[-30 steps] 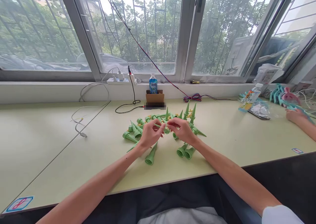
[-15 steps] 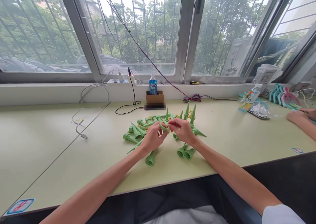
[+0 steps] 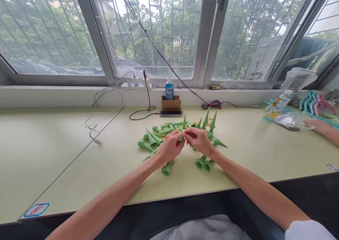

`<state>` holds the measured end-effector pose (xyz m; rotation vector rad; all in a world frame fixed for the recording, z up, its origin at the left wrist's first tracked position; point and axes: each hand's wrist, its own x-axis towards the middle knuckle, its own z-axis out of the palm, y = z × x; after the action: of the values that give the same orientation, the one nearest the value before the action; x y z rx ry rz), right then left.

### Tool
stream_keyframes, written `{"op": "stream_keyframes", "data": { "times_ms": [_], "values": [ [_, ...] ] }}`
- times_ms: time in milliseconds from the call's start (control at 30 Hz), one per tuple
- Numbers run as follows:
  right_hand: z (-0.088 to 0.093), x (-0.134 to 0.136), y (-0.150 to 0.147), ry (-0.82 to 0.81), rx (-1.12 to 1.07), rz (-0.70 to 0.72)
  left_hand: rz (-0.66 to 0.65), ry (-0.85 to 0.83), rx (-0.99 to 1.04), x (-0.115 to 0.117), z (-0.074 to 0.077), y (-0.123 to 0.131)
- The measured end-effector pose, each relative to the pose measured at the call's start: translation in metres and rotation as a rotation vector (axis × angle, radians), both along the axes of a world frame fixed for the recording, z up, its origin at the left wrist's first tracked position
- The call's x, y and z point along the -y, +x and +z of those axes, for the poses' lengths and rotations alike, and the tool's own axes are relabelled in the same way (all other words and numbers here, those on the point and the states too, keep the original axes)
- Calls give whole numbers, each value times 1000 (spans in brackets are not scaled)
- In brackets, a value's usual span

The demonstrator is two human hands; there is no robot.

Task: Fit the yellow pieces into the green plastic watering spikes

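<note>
My left hand [image 3: 171,147] is closed around a green plant watering spike [image 3: 180,138], most of it hidden by the fingers. Fingertips of my right hand [image 3: 200,141] pinch together right against the held spike; whatever is between them is too small and covered to make out. Around both hands lies a loose pile of similar green spikes [image 3: 151,138], some with small yellow valve parts. One spike [image 3: 166,168] rests below my left hand, its open threaded end facing me. Two more spikes [image 3: 208,165] lie under my right wrist.
Behind the pile stands a blue bottle [image 3: 169,89] in a small cardboard box [image 3: 171,103]. Cables [image 3: 212,105] run along the sill and table. At right are a drink bottle [image 3: 281,104], a plastic packet [image 3: 287,120], coloured clips [image 3: 309,102] and another person's hand [image 3: 319,125].
The view has shifted slightly. My hands are closer together, and the held spike has turned so less of it shows. At right, the other person's hand has moved to the plastic packet.
</note>
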<state>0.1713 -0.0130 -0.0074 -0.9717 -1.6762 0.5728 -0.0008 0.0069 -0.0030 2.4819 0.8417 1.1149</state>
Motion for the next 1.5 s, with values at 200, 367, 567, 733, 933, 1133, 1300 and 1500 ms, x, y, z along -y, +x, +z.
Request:
{"op": "stream_keyframes", "data": {
  "times_ms": [200,367,567,733,933,1133,1300,1500],
  "values": [
    [2,2,4,-42,16,17,-3,10,-10,-1,-1,3],
    [2,2,5,-39,38,17,-4,-9,-12,-1,-1,3],
    [1,3,7,-29,83,21,-5,-6,-23,-3,-2,3],
    [3,2,9,-30,151,4,-10,20,-45,-4,-2,3],
    [4,2,9,-28,187,-17,-21,54,-26,-6,-3,2],
    [1,-1,7,57,262,-117,-81,28,-14,-3,-4,1],
    [5,1,7,44,250,-93,-84,17,0,-5,-2,1],
    [9,2,9,56,250,-22,-28,23,55,-9,0,0]
  ]
}}
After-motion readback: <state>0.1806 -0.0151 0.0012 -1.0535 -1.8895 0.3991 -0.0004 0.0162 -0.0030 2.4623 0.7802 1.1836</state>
